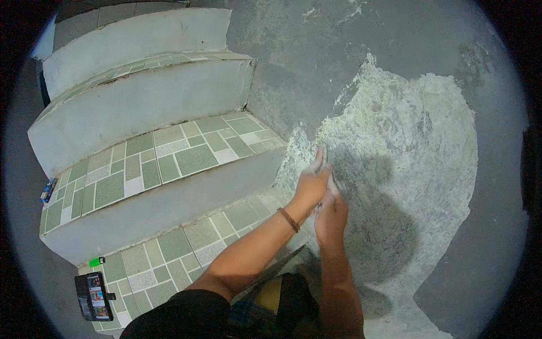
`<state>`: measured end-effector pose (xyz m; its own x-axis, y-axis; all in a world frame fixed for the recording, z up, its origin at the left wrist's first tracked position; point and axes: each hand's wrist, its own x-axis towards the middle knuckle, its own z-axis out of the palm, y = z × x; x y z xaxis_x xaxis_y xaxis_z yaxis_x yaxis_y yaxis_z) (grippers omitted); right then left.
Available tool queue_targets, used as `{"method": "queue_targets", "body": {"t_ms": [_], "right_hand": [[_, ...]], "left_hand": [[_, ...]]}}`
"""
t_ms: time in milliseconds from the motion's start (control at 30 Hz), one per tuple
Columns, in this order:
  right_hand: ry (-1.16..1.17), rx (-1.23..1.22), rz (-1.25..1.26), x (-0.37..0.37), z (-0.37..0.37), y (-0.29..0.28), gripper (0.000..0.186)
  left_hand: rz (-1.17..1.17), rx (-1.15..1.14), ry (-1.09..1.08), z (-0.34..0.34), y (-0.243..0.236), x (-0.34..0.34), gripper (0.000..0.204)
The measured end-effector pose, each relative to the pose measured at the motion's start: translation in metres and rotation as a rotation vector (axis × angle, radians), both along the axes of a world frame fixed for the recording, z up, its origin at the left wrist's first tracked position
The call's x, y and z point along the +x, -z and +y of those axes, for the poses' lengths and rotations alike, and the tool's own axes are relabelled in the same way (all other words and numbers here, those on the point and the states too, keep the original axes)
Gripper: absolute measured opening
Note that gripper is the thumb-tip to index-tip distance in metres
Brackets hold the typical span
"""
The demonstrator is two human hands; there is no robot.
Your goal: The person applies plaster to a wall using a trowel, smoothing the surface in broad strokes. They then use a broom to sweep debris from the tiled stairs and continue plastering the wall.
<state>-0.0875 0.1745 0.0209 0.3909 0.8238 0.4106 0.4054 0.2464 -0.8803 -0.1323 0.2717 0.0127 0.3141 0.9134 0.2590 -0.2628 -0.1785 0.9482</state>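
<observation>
Both my hands are close together in front of the wall patch (429,158), where the grey paint is gone and a rough whitish surface shows. My left hand (312,185), with a brown beaded bracelet (289,220) at its wrist, is closed, and its fingertips point up toward the patch's left edge. Just below and to its right, my right hand (332,213) is closed too and touches the left one. Whitish dust covers the fingers. Whatever lies between the hands, if anything, is hidden.
To the left rises a staircase with green-and-white tiled treads (186,150) and pale risers (169,198). A phone in a dark flip case (95,296) and a small bright green object (95,262) rest on the lower step. A small blue packet (48,190) sits at the edge higher up.
</observation>
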Motion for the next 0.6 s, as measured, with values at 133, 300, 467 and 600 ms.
{"method": "queue_targets", "body": {"t_ms": [133, 300, 467, 600], "right_hand": [[-0.003, 0.000, 0.029, -0.006, 0.007, 0.002, 0.047], [0.053, 0.049, -0.052, -0.011, 0.003, 0.003, 0.047], [0.023, -0.104, 0.183, -0.013, 0.006, -0.010, 0.044], [0.041, -0.068, -0.128, -0.016, 0.017, -0.015, 0.052]], "left_hand": [[0.077, 0.475, -0.235, 0.008, 0.002, -0.003, 0.061], [0.090, -0.084, 0.058, 0.005, -0.006, -0.010, 0.062], [0.088, 0.025, -0.017, 0.004, -0.016, -0.012, 0.059], [-0.078, -0.016, -0.010, 0.011, -0.019, -0.017, 0.062]]}}
